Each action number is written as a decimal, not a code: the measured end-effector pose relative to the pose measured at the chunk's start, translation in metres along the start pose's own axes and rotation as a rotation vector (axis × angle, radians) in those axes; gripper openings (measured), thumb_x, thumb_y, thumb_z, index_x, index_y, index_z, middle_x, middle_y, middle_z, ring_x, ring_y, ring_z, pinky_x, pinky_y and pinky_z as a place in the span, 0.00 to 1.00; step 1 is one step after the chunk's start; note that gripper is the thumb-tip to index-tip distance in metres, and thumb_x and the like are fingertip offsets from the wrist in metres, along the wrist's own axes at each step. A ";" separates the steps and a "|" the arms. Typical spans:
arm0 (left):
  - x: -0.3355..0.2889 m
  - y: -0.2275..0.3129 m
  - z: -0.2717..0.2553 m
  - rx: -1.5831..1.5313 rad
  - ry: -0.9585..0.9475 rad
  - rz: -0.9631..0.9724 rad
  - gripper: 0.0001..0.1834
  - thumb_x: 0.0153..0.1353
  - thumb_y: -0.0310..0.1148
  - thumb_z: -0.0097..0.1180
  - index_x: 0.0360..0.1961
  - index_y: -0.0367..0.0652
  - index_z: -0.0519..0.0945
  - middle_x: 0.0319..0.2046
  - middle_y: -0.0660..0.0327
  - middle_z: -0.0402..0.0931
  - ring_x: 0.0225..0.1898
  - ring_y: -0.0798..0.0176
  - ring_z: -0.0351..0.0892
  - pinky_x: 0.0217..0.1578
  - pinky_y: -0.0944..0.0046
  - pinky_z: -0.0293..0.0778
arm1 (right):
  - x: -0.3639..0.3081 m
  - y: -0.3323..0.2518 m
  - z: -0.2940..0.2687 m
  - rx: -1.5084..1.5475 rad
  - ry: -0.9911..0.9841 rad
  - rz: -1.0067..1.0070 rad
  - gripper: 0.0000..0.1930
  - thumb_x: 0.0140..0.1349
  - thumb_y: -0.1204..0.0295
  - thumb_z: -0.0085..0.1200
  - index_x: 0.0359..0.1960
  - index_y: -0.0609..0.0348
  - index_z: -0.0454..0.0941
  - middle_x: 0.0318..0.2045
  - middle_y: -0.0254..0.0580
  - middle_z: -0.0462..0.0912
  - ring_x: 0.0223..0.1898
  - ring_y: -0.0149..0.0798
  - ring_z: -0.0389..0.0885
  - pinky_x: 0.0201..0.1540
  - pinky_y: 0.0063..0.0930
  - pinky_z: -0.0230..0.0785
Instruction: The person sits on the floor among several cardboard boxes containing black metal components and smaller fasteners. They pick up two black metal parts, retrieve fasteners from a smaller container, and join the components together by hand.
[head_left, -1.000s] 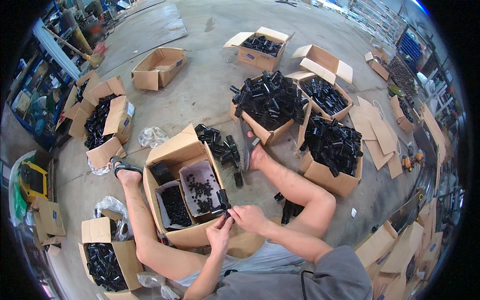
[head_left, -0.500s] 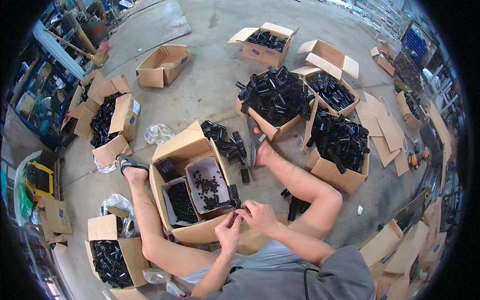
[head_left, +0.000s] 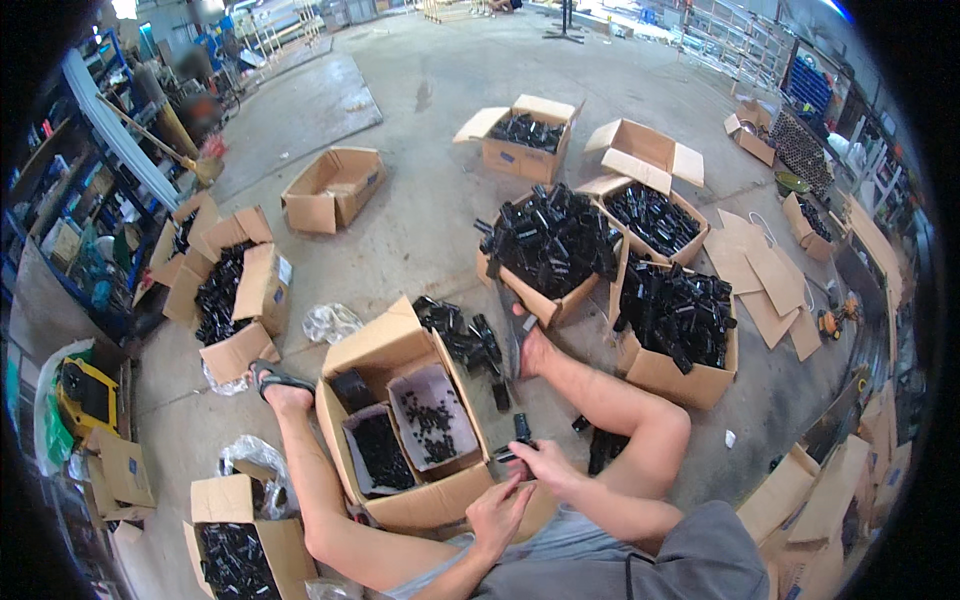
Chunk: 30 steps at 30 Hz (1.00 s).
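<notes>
A black tubular plastic fitting (head_left: 521, 428) is gripped in my right hand (head_left: 548, 466), above the near right corner of an open cardboard box (head_left: 440, 506) between my legs. Just below it, my left hand (head_left: 496, 516) has thumb and fingertips drawn together; whatever they pinch, if anything, is too small to make out. Inside the box, a lined compartment (head_left: 463, 400) holds scattered small black parts (head_left: 430, 425). Beside it, another compartment is filled with small black pieces (head_left: 382, 452).
Loose black fittings (head_left: 465, 340) lie on the floor past the box. Cartons heaped with black fittings (head_left: 555, 240) stand ahead and to the right (head_left: 675, 310). More filled cartons (head_left: 238, 560) are at my left. Flattened cardboard (head_left: 765, 265) and plastic bags (head_left: 330, 322) lie around.
My right hand has turned and moved slightly right with the fitting, away from the box rim. My left hand has dropped lower and apart from it. The view has tilted up.
</notes>
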<state>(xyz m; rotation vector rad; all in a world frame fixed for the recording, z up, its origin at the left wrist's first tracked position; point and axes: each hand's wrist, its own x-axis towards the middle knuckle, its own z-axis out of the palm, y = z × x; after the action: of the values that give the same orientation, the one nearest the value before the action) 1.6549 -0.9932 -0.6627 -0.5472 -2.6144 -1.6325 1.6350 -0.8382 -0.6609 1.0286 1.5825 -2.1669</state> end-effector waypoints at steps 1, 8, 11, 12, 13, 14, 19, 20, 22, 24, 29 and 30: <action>0.009 -0.003 -0.008 -0.014 0.046 -0.036 0.13 0.57 0.33 0.71 0.40 0.37 0.88 0.31 0.54 0.87 0.31 0.62 0.87 0.36 0.66 0.80 | 0.002 -0.017 -0.008 -0.054 -0.040 -0.013 0.22 0.70 0.56 0.57 0.47 0.68 0.80 0.38 0.47 0.87 0.32 0.34 0.85 0.32 0.28 0.77; 0.047 -0.022 -0.074 -0.001 0.341 -0.149 0.09 0.61 0.29 0.67 0.38 0.32 0.87 0.30 0.56 0.86 0.30 0.67 0.84 0.36 0.67 0.78 | 0.061 -0.325 -0.022 0.358 -0.148 -0.550 0.36 0.64 0.33 0.49 0.44 0.60 0.81 0.32 0.42 0.85 0.31 0.36 0.84 0.31 0.29 0.77; 0.046 -0.028 -0.080 -0.052 0.395 -0.228 0.09 0.63 0.29 0.65 0.38 0.32 0.87 0.31 0.57 0.86 0.31 0.69 0.83 0.36 0.67 0.78 | 0.075 -0.355 -0.011 0.439 -0.024 -0.839 0.31 0.70 0.42 0.48 0.52 0.62 0.76 0.39 0.48 0.86 0.30 0.34 0.84 0.26 0.23 0.72; 0.045 -0.032 -0.081 -0.081 0.420 -0.266 0.09 0.64 0.30 0.65 0.38 0.32 0.86 0.31 0.58 0.86 0.31 0.69 0.82 0.36 0.68 0.78 | 0.082 -0.333 -0.005 0.383 -0.014 -0.881 0.31 0.71 0.43 0.48 0.54 0.62 0.75 0.39 0.48 0.86 0.29 0.32 0.83 0.24 0.21 0.69; 0.043 -0.039 -0.082 -0.100 0.423 -0.302 0.09 0.64 0.30 0.64 0.38 0.32 0.86 0.31 0.58 0.86 0.31 0.70 0.82 0.36 0.68 0.78 | 0.089 -0.310 -0.001 0.323 -0.010 -0.930 0.30 0.71 0.44 0.47 0.56 0.62 0.73 0.39 0.48 0.86 0.27 0.30 0.82 0.22 0.19 0.66; 0.037 -0.048 -0.084 -0.117 0.436 -0.337 0.10 0.64 0.30 0.64 0.38 0.32 0.86 0.31 0.58 0.86 0.31 0.70 0.82 0.37 0.68 0.78 | 0.093 -0.277 0.003 0.273 0.002 -0.827 0.27 0.72 0.48 0.48 0.55 0.60 0.74 0.36 0.45 0.85 0.26 0.29 0.81 0.20 0.18 0.64; 0.012 -0.053 -0.083 -0.183 0.374 -0.415 0.09 0.64 0.29 0.64 0.39 0.32 0.86 0.30 0.60 0.85 0.31 0.72 0.81 0.37 0.69 0.77 | 0.096 -0.103 -0.023 0.167 0.031 -0.368 0.16 0.74 0.57 0.49 0.47 0.57 0.78 0.29 0.36 0.82 0.21 0.26 0.76 0.19 0.18 0.61; 0.007 -0.055 -0.084 -0.144 0.361 -0.380 0.11 0.66 0.32 0.63 0.40 0.32 0.86 0.29 0.60 0.85 0.31 0.72 0.81 0.36 0.69 0.77 | 0.094 -0.081 -0.028 0.134 0.039 -0.332 0.16 0.74 0.57 0.48 0.47 0.57 0.79 0.29 0.37 0.83 0.22 0.26 0.77 0.20 0.19 0.62; 0.009 -0.056 -0.091 0.017 0.248 -0.438 0.13 0.68 0.35 0.60 0.39 0.33 0.87 0.29 0.59 0.85 0.31 0.71 0.81 0.36 0.69 0.77 | 0.092 -0.044 -0.041 0.062 0.052 -0.251 0.16 0.74 0.58 0.48 0.46 0.57 0.80 0.30 0.37 0.84 0.25 0.27 0.79 0.22 0.20 0.64; 0.003 -0.068 -0.094 -0.027 0.074 -0.597 0.18 0.70 0.41 0.59 0.40 0.32 0.86 0.31 0.58 0.85 0.31 0.69 0.82 0.36 0.68 0.78 | 0.091 -0.020 -0.059 -0.009 0.082 -0.211 0.16 0.74 0.58 0.48 0.46 0.57 0.80 0.31 0.37 0.84 0.26 0.26 0.79 0.25 0.20 0.65; 0.003 -0.081 -0.090 -0.783 -0.117 -1.204 0.46 0.66 0.69 0.46 0.54 0.28 0.77 0.48 0.50 0.83 0.47 0.58 0.84 0.48 0.61 0.80 | 0.100 -0.004 -0.060 -0.254 0.087 -0.099 0.14 0.74 0.60 0.47 0.46 0.57 0.80 0.33 0.34 0.84 0.30 0.26 0.80 0.29 0.22 0.66; 0.004 -0.082 -0.086 -0.867 -0.090 -1.260 0.46 0.66 0.70 0.45 0.54 0.28 0.77 0.49 0.49 0.83 0.49 0.58 0.83 0.49 0.61 0.80 | 0.108 0.001 -0.058 -0.296 0.103 -0.100 0.14 0.73 0.61 0.49 0.44 0.58 0.81 0.33 0.36 0.85 0.32 0.26 0.81 0.31 0.24 0.69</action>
<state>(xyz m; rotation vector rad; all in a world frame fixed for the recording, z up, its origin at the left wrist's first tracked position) 1.6121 -1.0997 -0.6941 1.4082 -2.1414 -3.0138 1.5808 -0.7658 -0.7432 0.9989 1.9677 -1.8862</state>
